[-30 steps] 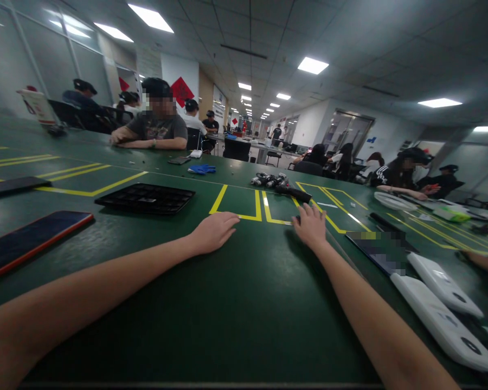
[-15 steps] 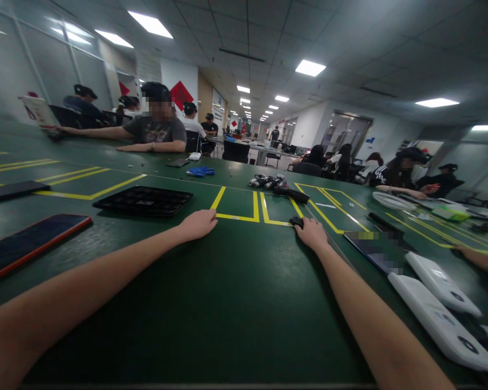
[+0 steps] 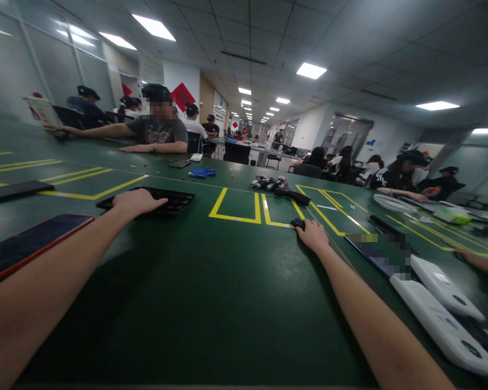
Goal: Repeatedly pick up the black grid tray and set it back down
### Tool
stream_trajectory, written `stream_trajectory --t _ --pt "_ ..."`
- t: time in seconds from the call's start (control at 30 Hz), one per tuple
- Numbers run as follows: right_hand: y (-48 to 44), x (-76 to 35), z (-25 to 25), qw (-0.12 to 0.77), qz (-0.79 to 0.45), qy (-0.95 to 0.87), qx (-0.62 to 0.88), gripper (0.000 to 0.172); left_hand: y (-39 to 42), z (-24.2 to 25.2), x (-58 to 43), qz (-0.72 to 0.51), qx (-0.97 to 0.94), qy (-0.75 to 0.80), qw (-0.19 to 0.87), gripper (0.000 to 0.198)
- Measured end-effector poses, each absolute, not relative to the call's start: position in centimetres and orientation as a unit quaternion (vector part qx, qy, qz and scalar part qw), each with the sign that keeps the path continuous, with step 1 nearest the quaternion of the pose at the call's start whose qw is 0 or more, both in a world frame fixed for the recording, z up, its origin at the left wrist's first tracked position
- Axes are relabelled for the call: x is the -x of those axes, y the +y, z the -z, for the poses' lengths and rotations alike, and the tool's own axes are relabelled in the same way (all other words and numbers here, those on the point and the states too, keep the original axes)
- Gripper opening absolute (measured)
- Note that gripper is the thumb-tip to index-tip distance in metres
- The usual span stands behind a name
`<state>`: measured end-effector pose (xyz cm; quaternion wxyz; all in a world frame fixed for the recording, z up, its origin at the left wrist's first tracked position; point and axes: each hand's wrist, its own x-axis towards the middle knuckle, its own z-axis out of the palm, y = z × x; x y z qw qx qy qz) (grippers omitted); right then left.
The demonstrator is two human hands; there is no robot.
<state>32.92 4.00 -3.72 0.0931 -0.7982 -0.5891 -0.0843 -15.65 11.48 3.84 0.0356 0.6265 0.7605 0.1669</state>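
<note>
My left hand (image 3: pixel 136 202) is over the left part of a black tray (image 3: pixel 181 203) divided into compartments. One digit stretches out to the right; the other fingers are largely hidden, and I cannot tell whether they touch the tray. My right hand (image 3: pixel 314 235) is closed on a small black object (image 3: pixel 297 223), its exact kind unclear, at the lower edge of a yellow tape outline (image 3: pixel 276 224). Just beyond it lie a black cylindrical piece (image 3: pixel 295 196) and a cluster of small black-and-silver parts (image 3: pixel 267 182).
On the green table (image 3: pixel 211 303), an orange-edged phone (image 3: pixel 36 241) lies at left, blue gloves (image 3: pixel 202 172) farther back. White devices (image 3: pixel 443 319) and a dark tablet (image 3: pixel 370 254) lie at right. A person (image 3: pixel 158 124) sits across the table; another person's hand is at the right edge.
My left hand has moved left, from beside the yellow tape outline to over the black tray. My right hand stays in place with the small black object.
</note>
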Motion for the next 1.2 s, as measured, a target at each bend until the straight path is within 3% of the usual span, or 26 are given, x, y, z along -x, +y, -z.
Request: stream_trajectory --t 0.13,0.43,0.6,0.7,0.77,0.87,0.97,1.2 --pt "3.8 -32.7 3.7 0.099 0.089 -0.592 0.795 0.049 12.0 -3.3 16.0 -0.053 -0.604 0.794 0.047 0.063" --pt "4.1 -33.1 3.9 0.141 0.059 -0.595 0.789 0.046 12.5 -3.1 16.3 -0.026 -0.614 0.789 0.025 0.07" --pt "4.4 -30.7 3.8 0.203 0.013 -0.622 0.756 0.04 11.2 -1.9 11.5 -0.096 -0.661 0.744 0.005 0.071" --pt "4.0 -26.8 3.8 0.269 -0.053 -0.669 0.69 0.041 9.8 -1.0 6.6 -0.2 -0.707 0.676 0.046 0.06" --pt "3.2 -24.0 3.9 0.384 -0.188 -0.677 0.598 0.045 8.6 -0.3 3.5 -0.274 -0.735 0.614 0.093 0.051" --pt "1.9 -20.7 4.2 0.465 -0.342 -0.67 0.467 0.048 6.8 0.9 0.7 -0.338 -0.765 0.528 0.146 0.046" --pt "1.3 -19.5 4.7 0.487 -0.367 -0.693 0.385 0.047 5.5 1.8 -0.1 -0.345 -0.802 0.464 0.153 0.045" --pt "1.9 -20.1 5.7 0.492 -0.367 -0.699 0.368 0.032 3.7 2.3 -0.1 -0.346 -0.822 0.408 0.193 0.05"
